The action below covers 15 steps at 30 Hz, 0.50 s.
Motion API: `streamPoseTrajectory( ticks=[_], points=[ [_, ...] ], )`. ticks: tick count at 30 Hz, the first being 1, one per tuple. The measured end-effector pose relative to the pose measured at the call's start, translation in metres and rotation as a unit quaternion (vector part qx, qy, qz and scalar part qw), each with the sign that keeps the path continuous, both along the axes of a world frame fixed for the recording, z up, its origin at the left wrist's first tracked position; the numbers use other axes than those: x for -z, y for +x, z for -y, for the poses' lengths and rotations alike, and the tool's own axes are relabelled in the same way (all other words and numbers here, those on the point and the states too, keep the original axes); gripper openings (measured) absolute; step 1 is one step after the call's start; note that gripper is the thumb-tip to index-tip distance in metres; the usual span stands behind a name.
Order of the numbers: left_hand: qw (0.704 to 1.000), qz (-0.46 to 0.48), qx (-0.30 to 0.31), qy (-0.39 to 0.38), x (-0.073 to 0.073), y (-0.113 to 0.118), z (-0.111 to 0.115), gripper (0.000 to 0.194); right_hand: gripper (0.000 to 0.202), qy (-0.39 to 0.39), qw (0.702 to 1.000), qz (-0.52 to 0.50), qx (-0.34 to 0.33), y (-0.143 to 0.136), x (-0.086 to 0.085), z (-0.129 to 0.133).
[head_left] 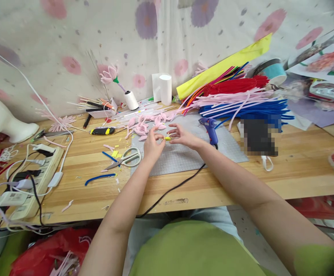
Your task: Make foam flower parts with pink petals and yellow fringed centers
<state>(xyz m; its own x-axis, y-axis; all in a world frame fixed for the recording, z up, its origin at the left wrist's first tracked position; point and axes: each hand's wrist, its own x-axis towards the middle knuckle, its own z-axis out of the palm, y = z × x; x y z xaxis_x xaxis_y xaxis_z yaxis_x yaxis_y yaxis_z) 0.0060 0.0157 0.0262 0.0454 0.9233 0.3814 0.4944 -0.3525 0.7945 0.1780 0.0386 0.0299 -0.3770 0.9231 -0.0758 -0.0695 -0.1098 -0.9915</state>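
Over the grey cutting mat (pixel 181 163), my left hand (pixel 154 143) pinches a small yellow piece (pixel 167 138) with pale thin tips. My right hand (pixel 181 137) is beside it, fingers curved and apart around the piece's right side; whether they touch it is hard to tell. Pink fuzzy petal shapes (pixel 140 125) lie just behind my left hand. A blue glue gun (pixel 210 130) rests on the mat to the right. Scissors with pale handles (pixel 131 157) lie left of my left forearm, near blue and yellow scraps.
A power strip (pixel 42 178) with tangled cables stands at the left. Bundles of red, pink and blue pipe cleaners (pixel 244 109) lie at the back right. A black cable (pixel 172 188) crosses the front edge. A utility knife (pixel 102 131) and a white roll (pixel 165 89) sit farther back.
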Motion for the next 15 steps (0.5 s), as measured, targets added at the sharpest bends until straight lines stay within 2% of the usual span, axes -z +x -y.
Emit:
streamPoseTrajectory(
  ticks=[1,3,6,9,12,15],
  points=[
    [0.996,-0.056,0.02,0.07,-0.001,-0.003,0.0,0.04,0.072,-0.003,1.0,-0.024,0.004,0.001,-0.001,0.0],
    [0.969,-0.146,0.058,0.189,-0.003,-0.01,-0.001,0.029,0.064,-0.031,0.996,-0.084,0.013,0.003,-0.002,0.0],
    [0.931,-0.206,0.09,0.286,-0.004,-0.018,-0.005,0.02,0.042,-0.131,0.98,-0.149,0.029,0.005,-0.008,0.0],
    [0.919,-0.211,0.101,0.317,-0.003,-0.021,-0.009,0.018,0.027,-0.204,0.966,-0.156,0.01,0.003,-0.013,0.003],
    [0.923,-0.207,0.096,0.311,-0.001,-0.022,-0.012,0.019,0.032,-0.2,0.967,-0.158,0.0,-0.001,-0.017,0.006],
    [0.928,-0.199,0.108,0.296,0.003,-0.022,-0.011,0.027,0.039,-0.191,0.969,-0.153,0.035,-0.004,-0.019,0.005]
  ],
)
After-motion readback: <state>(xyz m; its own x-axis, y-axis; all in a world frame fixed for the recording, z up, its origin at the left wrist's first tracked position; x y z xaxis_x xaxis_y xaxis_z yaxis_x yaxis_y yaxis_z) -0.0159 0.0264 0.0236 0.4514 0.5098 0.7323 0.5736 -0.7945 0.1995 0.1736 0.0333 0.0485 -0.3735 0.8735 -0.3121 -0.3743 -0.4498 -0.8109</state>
